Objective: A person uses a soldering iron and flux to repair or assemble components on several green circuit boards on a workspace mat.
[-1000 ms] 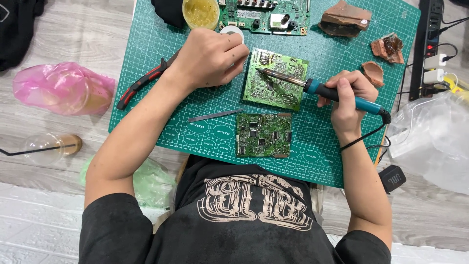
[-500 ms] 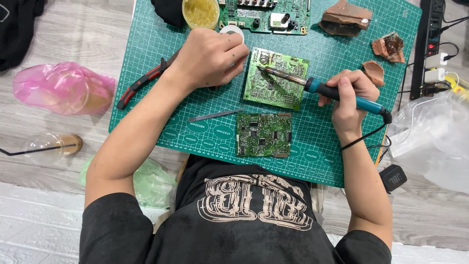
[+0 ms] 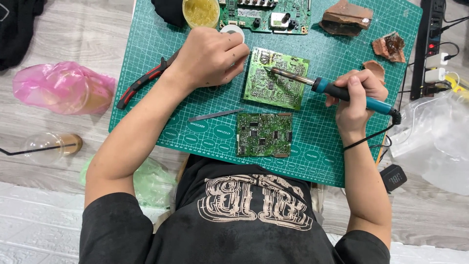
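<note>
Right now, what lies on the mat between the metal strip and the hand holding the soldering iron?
In the head view, a small green circuit board lies between the metal strip and the right hand.

Bright, even overhead light, soft faint shadows, sharp focus throughout.

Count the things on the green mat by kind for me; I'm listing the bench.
Circuit boards: 3
Soldering iron: 1
Pliers: 1
Tweezers: 1
Yellow jar: 1
Brown sponge pieces: 3
Total: 10
</note>
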